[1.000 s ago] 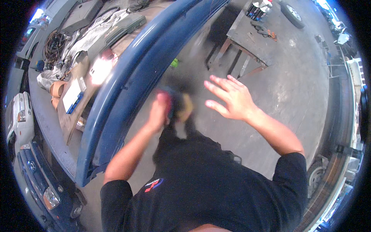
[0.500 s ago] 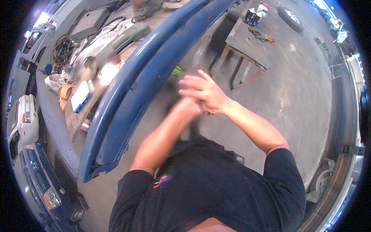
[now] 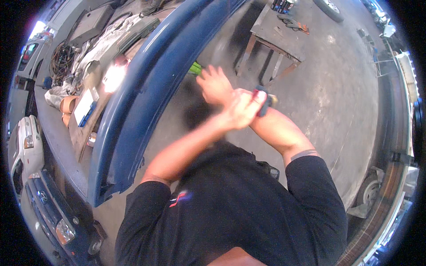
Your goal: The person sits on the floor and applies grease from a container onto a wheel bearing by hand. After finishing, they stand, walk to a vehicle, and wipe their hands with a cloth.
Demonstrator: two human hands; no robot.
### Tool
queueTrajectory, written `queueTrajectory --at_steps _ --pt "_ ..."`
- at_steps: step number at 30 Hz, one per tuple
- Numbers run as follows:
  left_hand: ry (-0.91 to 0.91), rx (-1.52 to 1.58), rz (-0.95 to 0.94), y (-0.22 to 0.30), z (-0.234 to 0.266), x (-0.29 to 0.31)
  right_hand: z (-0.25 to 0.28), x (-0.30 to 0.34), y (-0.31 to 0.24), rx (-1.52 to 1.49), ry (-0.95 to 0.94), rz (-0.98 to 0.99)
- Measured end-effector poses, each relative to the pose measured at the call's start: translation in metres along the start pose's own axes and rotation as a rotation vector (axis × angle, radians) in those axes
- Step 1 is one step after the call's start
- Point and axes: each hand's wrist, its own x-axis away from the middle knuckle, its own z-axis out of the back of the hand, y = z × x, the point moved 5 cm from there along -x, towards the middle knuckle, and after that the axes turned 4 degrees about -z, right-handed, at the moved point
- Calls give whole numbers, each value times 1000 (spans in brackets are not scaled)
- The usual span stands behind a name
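Note:
My left hand [image 3: 239,111] reaches across my right forearm, its fingers curled round a small dark object [image 3: 265,104] with red on it and a yellowish end. The object is at the forearm just past the wrist; blur hides its exact kind. My right hand [image 3: 215,85] is held out beyond it, palm down, fingers spread with nothing in them. To the left of both hands a long, curved blue car body panel [image 3: 146,75] runs diagonally from near left to far right. A bright green thing [image 3: 194,68] shows at the panel's inner edge, close to my right fingertips.
A low worn table [image 3: 277,37] bearing dark cans [image 3: 282,6] and an orange-and-dark tool [image 3: 295,24] stands ahead right. Beyond the panel a wooden board [image 3: 84,137] holds tape rolls [image 3: 67,105] and a blue-and-white box [image 3: 86,108]. Parked cars [image 3: 44,195] line the left; a wheel [image 3: 328,9] lies far right.
My left hand has moved from against my right hand to up over the right forearm, and the dark object now shows. My right fingers have spread. The view has shifted slightly.

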Motion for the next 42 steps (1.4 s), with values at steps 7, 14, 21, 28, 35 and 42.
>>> queueTrajectory --at_steps 7,14,21,28,35,42 --pt "377 498 -163 28 -16 44 -30 -73 39 -2092 -76 92" --pt "438 563 -82 -4 -1 77 -52 -94 -35 -2817 -1240 -106" --pt "382 1728 236 -30 63 93 -77 -62 -74 -3140 -1078 61" --pt "543 1853 32 20 157 155 -17 150 8 -2221 -11 1791" --pt "1323 825 211 38 318 277 -26 180 28 -2660 -782 1583" --pt "1223 1056 172 2 402 360 10 135 -65 -2654 -422 940"
